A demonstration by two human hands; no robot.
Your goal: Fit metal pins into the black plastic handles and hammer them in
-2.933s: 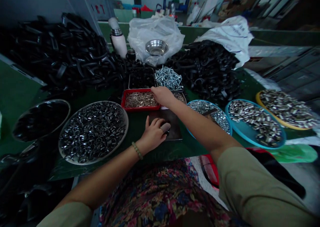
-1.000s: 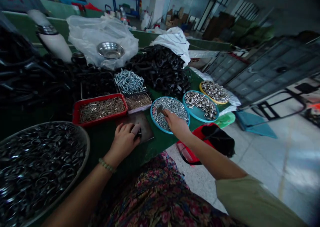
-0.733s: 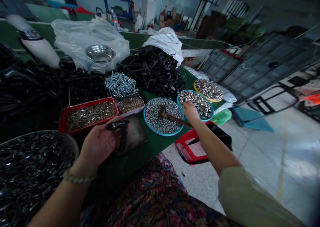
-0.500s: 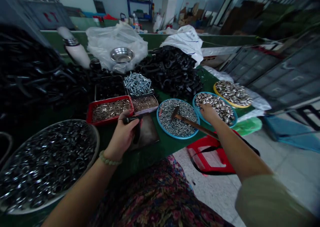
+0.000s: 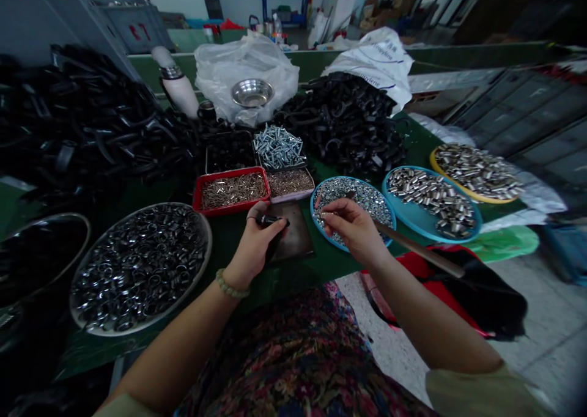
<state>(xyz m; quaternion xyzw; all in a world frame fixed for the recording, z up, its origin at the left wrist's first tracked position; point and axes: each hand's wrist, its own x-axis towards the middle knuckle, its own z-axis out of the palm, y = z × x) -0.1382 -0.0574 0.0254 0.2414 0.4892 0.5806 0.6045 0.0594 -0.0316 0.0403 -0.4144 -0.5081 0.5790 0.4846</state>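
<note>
My left hand point(image 5: 250, 246) is closed round a black plastic part point(image 5: 271, 220), just over the near-left side of a flat metal plate point(image 5: 300, 236). With thumb and fingertips pinched together, my right hand point(image 5: 358, 230) hovers over a round blue tray point(image 5: 312, 204) of small shiny metal pieces. Whatever the pinch holds is too small to tell from the pieces behind. A hammer point(image 5: 419, 250) lies across that tray, its handle reaching past the right wrist and its head mostly hidden by the hand. Beside it, a second blue tray point(image 5: 406, 212) carries metal cylinders, with its near-left floor bare.
A red tray point(image 5: 198, 195) of thin pins and a box of screws point(image 5: 279, 148) stand behind the plate. Black parts point(image 5: 343, 123) are heaped at the back. A big round tray point(image 5: 208, 239) of black rings sits left; a yellow tray point(image 5: 433, 160) is far right.
My right hand has drawn back leftward from the tray of metal cylinders to above the tray with the hammer. My left hand keeps the black part. The view has turned left.
</note>
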